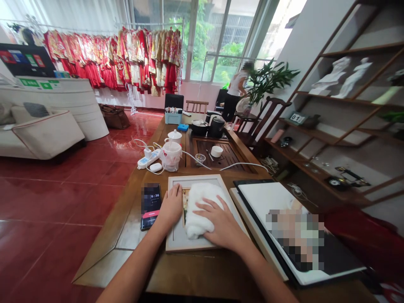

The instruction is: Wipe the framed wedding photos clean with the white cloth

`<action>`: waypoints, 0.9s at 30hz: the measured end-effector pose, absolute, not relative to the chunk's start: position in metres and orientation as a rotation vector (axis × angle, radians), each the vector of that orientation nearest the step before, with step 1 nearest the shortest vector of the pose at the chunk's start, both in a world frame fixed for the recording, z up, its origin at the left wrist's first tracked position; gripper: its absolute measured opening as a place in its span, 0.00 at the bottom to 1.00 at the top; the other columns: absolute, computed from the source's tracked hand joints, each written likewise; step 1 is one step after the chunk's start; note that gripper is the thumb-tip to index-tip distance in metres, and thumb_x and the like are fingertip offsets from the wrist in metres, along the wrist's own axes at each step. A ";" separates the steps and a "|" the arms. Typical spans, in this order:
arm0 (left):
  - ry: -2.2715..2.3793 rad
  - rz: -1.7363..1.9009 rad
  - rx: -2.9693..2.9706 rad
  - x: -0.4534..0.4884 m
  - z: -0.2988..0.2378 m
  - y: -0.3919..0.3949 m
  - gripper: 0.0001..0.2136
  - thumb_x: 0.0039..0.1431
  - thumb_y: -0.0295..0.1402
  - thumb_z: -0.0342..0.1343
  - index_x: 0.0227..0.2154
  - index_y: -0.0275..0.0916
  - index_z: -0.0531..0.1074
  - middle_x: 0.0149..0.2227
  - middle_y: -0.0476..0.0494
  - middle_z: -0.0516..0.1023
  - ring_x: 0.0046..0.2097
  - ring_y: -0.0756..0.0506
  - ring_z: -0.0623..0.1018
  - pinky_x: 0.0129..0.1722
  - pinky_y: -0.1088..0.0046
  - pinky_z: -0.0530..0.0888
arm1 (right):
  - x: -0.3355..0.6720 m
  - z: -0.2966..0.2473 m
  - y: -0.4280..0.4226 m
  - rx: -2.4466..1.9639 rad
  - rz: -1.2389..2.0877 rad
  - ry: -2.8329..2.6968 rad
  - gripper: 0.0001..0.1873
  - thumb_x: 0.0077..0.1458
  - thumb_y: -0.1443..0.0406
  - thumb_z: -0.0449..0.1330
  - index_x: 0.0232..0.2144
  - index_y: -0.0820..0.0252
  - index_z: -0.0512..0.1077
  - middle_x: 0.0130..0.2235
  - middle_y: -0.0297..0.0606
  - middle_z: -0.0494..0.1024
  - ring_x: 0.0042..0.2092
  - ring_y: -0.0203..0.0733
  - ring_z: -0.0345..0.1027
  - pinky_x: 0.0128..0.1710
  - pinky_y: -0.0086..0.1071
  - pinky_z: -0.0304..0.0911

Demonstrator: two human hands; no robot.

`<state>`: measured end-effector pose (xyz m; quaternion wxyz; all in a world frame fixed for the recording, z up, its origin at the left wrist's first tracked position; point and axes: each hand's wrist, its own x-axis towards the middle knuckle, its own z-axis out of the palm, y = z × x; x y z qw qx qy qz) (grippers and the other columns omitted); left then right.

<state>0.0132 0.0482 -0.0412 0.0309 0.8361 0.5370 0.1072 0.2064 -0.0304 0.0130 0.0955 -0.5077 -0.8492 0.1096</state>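
Note:
A light wooden picture frame lies flat on the wooden table in front of me. My left hand rests flat on the frame's left edge, fingers stretched out. My right hand presses palm-down on a folded white towel that lies on the frame's glass, fingers spread. Neither hand grips anything. A phone with a lit screen lies just left of the frame.
A large white-and-black photo album lies to the right. Farther back stand a white teapot, a power strip, kettles on a tea tray and chairs. A person stands by the window. Shelves line the right wall.

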 end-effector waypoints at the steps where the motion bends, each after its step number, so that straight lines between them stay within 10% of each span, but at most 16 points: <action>1: 1.657 0.336 2.578 0.013 -0.041 0.048 0.25 0.61 0.22 0.39 0.62 0.28 0.55 0.64 0.29 0.57 0.64 0.39 0.61 0.61 0.58 0.61 | 0.208 0.015 -0.036 -1.502 0.347 -2.524 0.27 0.48 0.58 0.59 0.53 0.42 0.68 0.59 0.31 0.67 0.63 0.48 0.52 0.64 0.50 0.22; 27: 1.639 0.379 2.553 0.012 -0.040 0.048 0.25 0.60 0.22 0.39 0.62 0.30 0.55 0.64 0.30 0.58 0.64 0.40 0.61 0.61 0.58 0.60 | 0.208 0.018 -0.048 -1.584 0.297 -2.500 0.27 0.47 0.58 0.58 0.52 0.44 0.69 0.58 0.32 0.70 0.62 0.49 0.54 0.64 0.49 0.24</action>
